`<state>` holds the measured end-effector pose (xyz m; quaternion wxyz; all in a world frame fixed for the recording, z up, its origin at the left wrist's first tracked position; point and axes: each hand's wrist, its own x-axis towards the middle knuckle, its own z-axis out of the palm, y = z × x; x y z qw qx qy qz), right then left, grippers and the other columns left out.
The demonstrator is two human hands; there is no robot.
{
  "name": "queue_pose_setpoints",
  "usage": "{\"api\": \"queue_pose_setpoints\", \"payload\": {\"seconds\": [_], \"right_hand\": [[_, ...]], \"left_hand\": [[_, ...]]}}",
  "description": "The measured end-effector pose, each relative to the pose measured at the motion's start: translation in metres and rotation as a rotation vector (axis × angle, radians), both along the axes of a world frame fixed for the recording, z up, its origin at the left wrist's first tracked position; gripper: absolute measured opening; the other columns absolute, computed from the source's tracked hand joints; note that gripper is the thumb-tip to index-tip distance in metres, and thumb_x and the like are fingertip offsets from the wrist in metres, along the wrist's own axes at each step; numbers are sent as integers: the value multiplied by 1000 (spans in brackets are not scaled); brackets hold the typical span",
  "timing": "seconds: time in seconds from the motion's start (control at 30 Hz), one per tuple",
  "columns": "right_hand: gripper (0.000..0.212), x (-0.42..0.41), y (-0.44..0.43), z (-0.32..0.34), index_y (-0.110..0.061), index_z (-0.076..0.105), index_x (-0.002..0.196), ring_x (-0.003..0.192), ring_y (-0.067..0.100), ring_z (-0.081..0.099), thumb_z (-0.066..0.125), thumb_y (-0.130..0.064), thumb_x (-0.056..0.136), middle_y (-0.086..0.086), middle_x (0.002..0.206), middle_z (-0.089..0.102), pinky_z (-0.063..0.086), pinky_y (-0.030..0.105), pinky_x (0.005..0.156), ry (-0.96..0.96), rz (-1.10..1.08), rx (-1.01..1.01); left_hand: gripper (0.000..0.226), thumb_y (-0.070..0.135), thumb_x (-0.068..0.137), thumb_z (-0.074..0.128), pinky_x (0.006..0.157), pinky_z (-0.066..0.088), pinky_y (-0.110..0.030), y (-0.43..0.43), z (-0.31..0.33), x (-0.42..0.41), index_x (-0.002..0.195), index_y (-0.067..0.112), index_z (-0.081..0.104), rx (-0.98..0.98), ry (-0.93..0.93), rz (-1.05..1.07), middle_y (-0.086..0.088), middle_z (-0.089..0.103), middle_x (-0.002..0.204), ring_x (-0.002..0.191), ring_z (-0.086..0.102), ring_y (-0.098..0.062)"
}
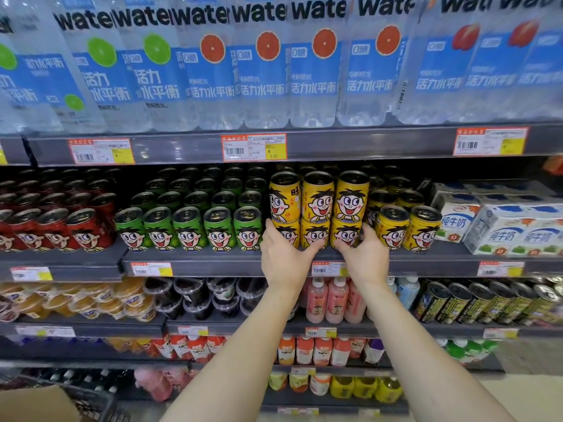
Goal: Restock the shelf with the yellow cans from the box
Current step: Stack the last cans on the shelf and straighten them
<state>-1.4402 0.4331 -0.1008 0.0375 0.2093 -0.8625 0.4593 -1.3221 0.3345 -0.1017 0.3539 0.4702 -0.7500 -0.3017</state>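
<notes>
A block of yellow cans [318,205] with a cartoon face stands two high and three wide at the front of the grey shelf [195,257]. My left hand [281,254] grips the left end of the bottom row, fingers wrapped on the leftmost can. At the right end, my right hand [365,254] presses the rightmost bottom can. More single yellow cans [408,228] stand to the right of the block. A cardboard box [39,403] shows at the bottom left corner; its contents are hidden.
Green cans [189,228] and red cans [51,229] fill the same shelf to the left. White milk cartons [499,229] sit to the right. Water bottles [265,65] line the shelf above, with bottled drinks and cups on the shelves below.
</notes>
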Motion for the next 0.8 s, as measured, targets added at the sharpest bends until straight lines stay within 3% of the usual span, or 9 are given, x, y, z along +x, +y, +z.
{"api": "queue_pose_setpoints", "payload": {"seconds": [0.13, 0.4, 0.8], "right_hand": [[67, -2, 2, 4, -18, 56, 135, 105, 28, 66, 80, -47, 78, 5, 112, 72, 54, 39, 82, -22, -14, 8], [70, -4, 4, -3, -25, 54, 140, 110, 26, 66, 76, -53, 80, 1, 118, 72, 55, 40, 89, -13, 20, 27], [54, -5, 11, 2, -29, 59, 130, 105, 21, 68, 75, -47, 83, -6, 111, 73, 57, 39, 86, 21, 131, 47]], "left_hand": [[129, 71, 64, 84, 104, 49, -50, -5, 2, 0, 158, 12, 19, 26, 0, 6, -10, 46, 150, 142, 41, -30], [120, 71, 67, 82, 100, 51, -50, -2, 1, 1, 155, 11, 25, 19, -9, 12, -10, 49, 148, 140, 43, -30], [110, 64, 81, 76, 103, 48, -47, -2, 4, 9, 159, 8, 22, -43, -106, -30, -12, 46, 153, 142, 43, -29]]}}
